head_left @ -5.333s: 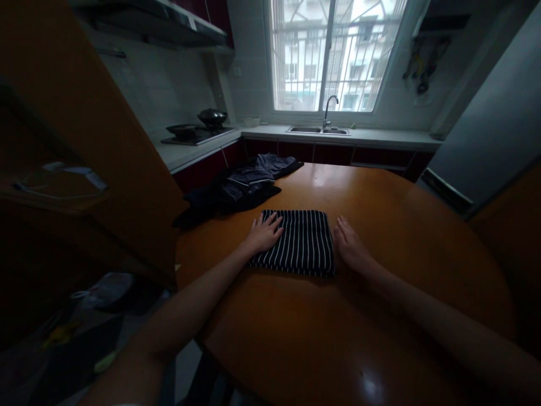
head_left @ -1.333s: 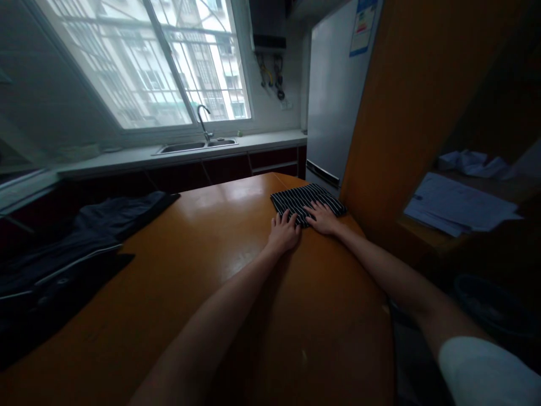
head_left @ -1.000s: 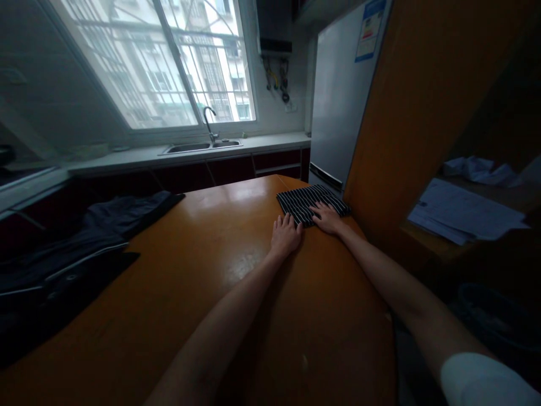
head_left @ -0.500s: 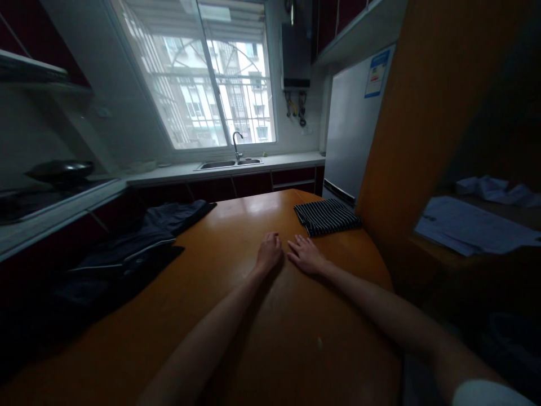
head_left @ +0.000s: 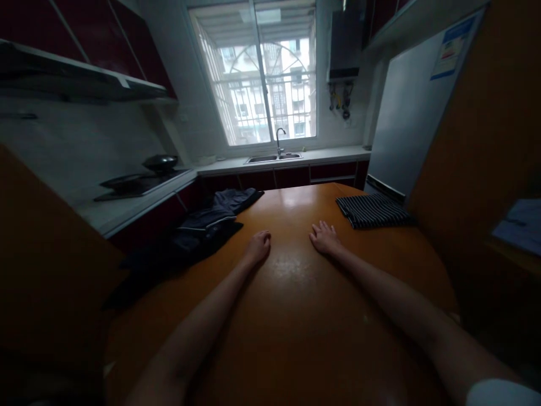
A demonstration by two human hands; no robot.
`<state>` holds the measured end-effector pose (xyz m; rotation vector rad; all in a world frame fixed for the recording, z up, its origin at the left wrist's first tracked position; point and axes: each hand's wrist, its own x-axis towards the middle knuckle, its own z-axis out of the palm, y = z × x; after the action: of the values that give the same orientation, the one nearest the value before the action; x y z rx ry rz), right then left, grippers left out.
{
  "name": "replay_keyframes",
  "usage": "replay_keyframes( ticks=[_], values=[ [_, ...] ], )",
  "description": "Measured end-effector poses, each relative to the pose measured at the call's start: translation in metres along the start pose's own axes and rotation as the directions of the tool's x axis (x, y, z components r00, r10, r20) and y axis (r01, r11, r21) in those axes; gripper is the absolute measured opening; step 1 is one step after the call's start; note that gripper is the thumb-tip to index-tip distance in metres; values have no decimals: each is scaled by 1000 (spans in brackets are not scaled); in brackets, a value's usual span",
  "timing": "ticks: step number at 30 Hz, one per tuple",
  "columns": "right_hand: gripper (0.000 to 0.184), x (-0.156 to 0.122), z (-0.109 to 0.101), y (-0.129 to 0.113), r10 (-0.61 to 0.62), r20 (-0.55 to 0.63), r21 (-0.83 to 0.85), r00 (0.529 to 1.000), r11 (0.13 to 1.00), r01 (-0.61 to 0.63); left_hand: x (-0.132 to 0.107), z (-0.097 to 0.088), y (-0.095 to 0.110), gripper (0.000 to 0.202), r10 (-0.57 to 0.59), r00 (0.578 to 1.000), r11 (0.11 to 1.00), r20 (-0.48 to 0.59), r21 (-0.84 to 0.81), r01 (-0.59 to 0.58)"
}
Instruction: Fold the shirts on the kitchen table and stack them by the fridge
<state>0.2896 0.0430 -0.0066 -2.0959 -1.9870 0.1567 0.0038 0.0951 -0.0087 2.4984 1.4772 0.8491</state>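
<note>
Both my hands rest on the round wooden table. My left hand lies on the bare wood with its fingers loosely curled and holds nothing. My right hand lies flat, fingers spread, empty too. A folded black cloth with white stripes sits at the table's far right edge, well clear of my right hand. A heap of dark clothes lies at the table's left edge, a short way left of my left hand.
A worktop with a sink and tap runs under the window. A stove with pans stands at the left. A grey fridge and an orange cabinet side stand at the right, close to the striped cloth.
Both hands let go of the striped cloth at the table's right edge and drew back to the middle of the table, then moved apart. My view swung left.
</note>
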Motion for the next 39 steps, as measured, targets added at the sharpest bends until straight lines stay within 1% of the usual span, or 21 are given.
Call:
replay_keyframes(
  ticks=[3,6,8,12,15,19,21,23,26,28,29,30,32,33,34,35,36,37,39],
  values=[
    [63,18,9,-18,67,-28,-18,997,998,-67,-7,-3,-6,30,11,1000,1000,17,14,-11],
    [60,27,15,-25,57,-42,-27,997,998,-58,-9,0,-5,29,31,999,999,34,22,-32],
    [57,29,16,-22,2,-31,-25,1000,1000,-3,-9,2,-4,28,38,998,999,41,30,-39],
    [55,31,20,-8,-99,-26,-20,995,995,98,-11,4,-3,27,45,997,997,56,54,-48],
    [54,34,24,-3,-108,-44,-18,993,994,107,-12,5,-3,26,48,997,996,67,71,-53],
    [52,35,25,-3,-122,-47,-13,991,992,122,-13,4,-4,26,40,997,996,72,73,-45],
    [52,34,25,-3,-141,-45,-15,989,990,140,-12,2,-5,25,22,998,997,66,70,-26],
    [51,33,24,-2,-153,-43,-22,987,988,152,-10,-3,-8,26,-22,999,997,35,76,19],
    [51,32,24,-1,-161,-41,-27,986,987,160,-6,-19,-19,32,-139,987,984,-79,105,147],
    [51,32,25,0,-166,-42,-26,985,986,165,-7,-35,-31,37,-237,950,956,-202,125,265],
    [51,32,25,0,-167,-44,-26,985,986,166,-9,-43,-39,39,-289,918,934,-271,129,332],
    [51,32,26,1,-167,-45,-27,985,986,166,-12,-51,-46,40,-347,875,906,-338,120,406],
    [51,34,27,1,-165,-45,-32,985,986,164,-19,-65,-62,41,-466,766,834,-443,69,547],
    [50,34,27,1,-166,-45,-35,985,986,164,-23,-70,-69,43,-516,715,799,-471,37,601],
    [50,35,27,1,-166,-46,-37,985,986,164,-27,-72,-74,44,-556,677,769,-482,9,639],
    [50,35,28,1,-167,-47,-38,985,985,166,-29,-74,-79,45,-586,649,747,-486,-13,665],
    [49,35,28,1,-170,-48,-37,984,985,169,-31,-74,-83,46,-604,633,733,-484,-24,680],
    [49,36,27,1,-174,-50,-35,984,984,172,-31,-73,-85,46,-613,627,726,-481,-28,688],
    [49,35,26,1,-182,-49,-36,982,983,180,-29,-71,-88,47,-618,628,725,-473,-33,688]
  ],
)
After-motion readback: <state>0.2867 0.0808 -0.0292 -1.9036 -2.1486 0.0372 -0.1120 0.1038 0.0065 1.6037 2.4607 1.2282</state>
